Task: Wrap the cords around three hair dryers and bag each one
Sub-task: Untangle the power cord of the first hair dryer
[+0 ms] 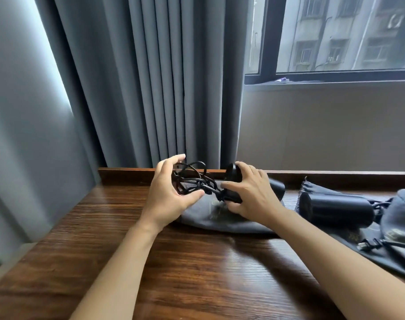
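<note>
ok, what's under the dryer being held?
A grey bag lies flat on the wooden table below the held dryer. The right hand and dryer cover part of the bag; anything beneath it is hidden.

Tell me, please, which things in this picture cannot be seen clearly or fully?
Head view:
- Held hair dryer: mostly covered by the right hand.
- Cord: a tangle partly behind the left hand; its plug cannot be found.
- Dark bag: cut off by the right edge.
- Print on the grey bag: blurred.
</note>
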Tool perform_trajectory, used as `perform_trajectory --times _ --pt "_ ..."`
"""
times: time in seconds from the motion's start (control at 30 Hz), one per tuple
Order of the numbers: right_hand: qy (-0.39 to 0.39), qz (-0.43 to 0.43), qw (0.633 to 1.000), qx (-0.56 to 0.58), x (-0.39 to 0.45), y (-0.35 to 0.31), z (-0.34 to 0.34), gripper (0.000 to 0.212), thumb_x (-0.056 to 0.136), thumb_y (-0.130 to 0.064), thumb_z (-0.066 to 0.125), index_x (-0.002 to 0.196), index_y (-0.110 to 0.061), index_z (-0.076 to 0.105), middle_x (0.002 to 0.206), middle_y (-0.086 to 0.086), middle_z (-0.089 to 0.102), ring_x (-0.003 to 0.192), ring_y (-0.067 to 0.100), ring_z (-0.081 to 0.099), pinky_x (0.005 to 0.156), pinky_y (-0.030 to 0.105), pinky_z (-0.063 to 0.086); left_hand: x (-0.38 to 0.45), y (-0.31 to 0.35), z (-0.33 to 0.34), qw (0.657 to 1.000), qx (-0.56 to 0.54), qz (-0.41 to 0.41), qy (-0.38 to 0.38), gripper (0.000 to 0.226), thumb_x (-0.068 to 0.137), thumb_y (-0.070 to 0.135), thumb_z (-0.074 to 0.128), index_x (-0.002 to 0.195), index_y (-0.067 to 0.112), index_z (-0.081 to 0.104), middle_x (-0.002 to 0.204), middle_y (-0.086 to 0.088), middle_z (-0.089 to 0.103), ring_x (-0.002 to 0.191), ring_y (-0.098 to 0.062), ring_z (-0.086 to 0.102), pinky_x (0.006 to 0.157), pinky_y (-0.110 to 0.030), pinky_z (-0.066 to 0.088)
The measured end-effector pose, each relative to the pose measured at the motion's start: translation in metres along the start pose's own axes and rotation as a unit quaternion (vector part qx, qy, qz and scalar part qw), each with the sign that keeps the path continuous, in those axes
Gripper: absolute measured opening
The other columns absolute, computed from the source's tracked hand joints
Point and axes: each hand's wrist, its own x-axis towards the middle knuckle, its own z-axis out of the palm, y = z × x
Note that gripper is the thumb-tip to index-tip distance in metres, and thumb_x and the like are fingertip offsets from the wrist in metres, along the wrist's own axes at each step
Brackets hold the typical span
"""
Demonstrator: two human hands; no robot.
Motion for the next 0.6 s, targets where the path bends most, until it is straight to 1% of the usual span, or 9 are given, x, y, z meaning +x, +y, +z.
perform_trajectory --times 0.07,0.1,0.13,0.2,0.27,0.3,0.37,0.47,0.6 --pt "0.047 -0.003 0.997 0.066 -0.018 0.005 -0.007 0.047 0.065 -0.042 0.073 0.111 -0.029 0.074 0.139 0.031 0.051 0.118 0.051 0.055 0.095 0.055 0.048 -0.010 0.027 -0.004 0.994 -0.104 0.019 -0.022 0.088 0.067 0.018 0.098 0.139 0.035 0.050 0.138 0.008 0.057 0.126 -0.010 0.060 0.108 -0.025 0.047" --pt "0.061 -0.013 0.994 0.086 -0.027 0.009 -0.009 0.047 0.066 -0.039 0.076 0.112 -0.026 0.074 0.140 0.032 0.050 0.119 0.051 0.054 0.098 0.056 0.048 -0.017 0.039 -0.004 0.988 -0.150 0.019 -0.040 0.089 0.067 0.013 0.098 0.139 0.034 0.050 0.136 0.008 0.060 0.124 -0.014 0.063 0.106 -0.029 0.050" --pt "0.062 -0.026 0.993 0.097 -0.037 0.011 -0.011 0.048 0.067 -0.036 0.080 0.113 -0.024 0.073 0.142 0.031 0.048 0.121 0.050 0.053 0.101 0.057 0.047 -0.024 0.048 -0.004 0.983 -0.173 0.019 -0.064 0.088 0.068 0.009 0.096 0.139 0.033 0.050 0.132 0.009 0.062 0.122 -0.015 0.065 0.103 -0.029 0.053" --pt "0.045 -0.042 0.993 0.105 -0.056 0.015 -0.015 0.051 0.067 -0.031 0.086 0.116 -0.023 0.073 0.146 0.028 0.045 0.127 0.048 0.048 0.105 0.063 0.043 -0.038 0.063 -0.001 0.979 -0.164 0.023 -0.122 0.082 0.072 0.005 0.093 0.137 0.034 0.053 0.125 0.015 0.066 0.119 -0.011 0.066 0.099 -0.022 0.052" --pt "0.030 -0.040 0.992 0.116 -0.069 0.014 -0.018 0.054 0.065 -0.025 0.089 0.117 -0.023 0.074 0.150 0.027 0.044 0.136 0.048 0.044 0.111 0.072 0.034 -0.050 0.069 0.000 0.977 -0.143 0.021 -0.157 0.076 0.075 0.004 0.091 0.134 0.037 0.055 0.119 0.018 0.067 0.114 -0.008 0.067 0.096 -0.016 0.050" --pt "0.024 -0.032 0.991 0.125 -0.073 0.014 -0.020 0.055 0.065 -0.022 0.090 0.118 -0.024 0.074 0.153 0.026 0.043 0.141 0.048 0.041 0.112 0.074 0.028 -0.055 0.070 0.000 0.975 -0.148 0.012 -0.162 0.074 0.077 0.003 0.089 0.134 0.036 0.056 0.120 0.014 0.068 0.114 -0.010 0.068 0.096 -0.018 0.051" --pt "0.008 -0.013 0.992 0.128 -0.079 0.014 -0.022 0.059 0.065 -0.021 0.089 0.121 -0.031 0.072 0.160 0.021 0.039 0.148 0.047 0.033 0.113 0.076 0.022 -0.062 0.067 -0.003 0.969 -0.187 -0.016 -0.163 0.068 0.079 -0.001 0.086 0.132 0.030 0.058 0.123 0.002 0.070 0.111 -0.019 0.071 0.097 -0.028 0.056" --pt "-0.010 -0.008 0.993 0.116 -0.090 0.017 -0.018 0.064 0.066 -0.022 0.085 0.125 -0.039 0.067 0.167 0.013 0.031 0.153 0.045 0.025 0.114 0.074 0.024 -0.075 0.065 -0.006 0.954 -0.228 -0.057 -0.188 0.057 0.081 -0.007 0.082 0.127 0.020 0.063 0.124 -0.005 0.072 0.107 -0.025 0.074 0.095 -0.037 0.059" --pt "-0.022 0.022 0.995 0.098 -0.099 0.017 -0.017 0.069 0.071 -0.017 0.082 0.131 -0.044 0.061 0.170 0.008 0.022 0.156 0.044 0.014 0.116 0.074 0.021 -0.089 0.068 -0.002 0.939 -0.236 -0.095 -0.232 0.054 0.083 -0.013 0.078 0.127 0.014 0.062 0.124 -0.008 0.074 0.110 -0.023 0.074 0.095 -0.029 0.057"
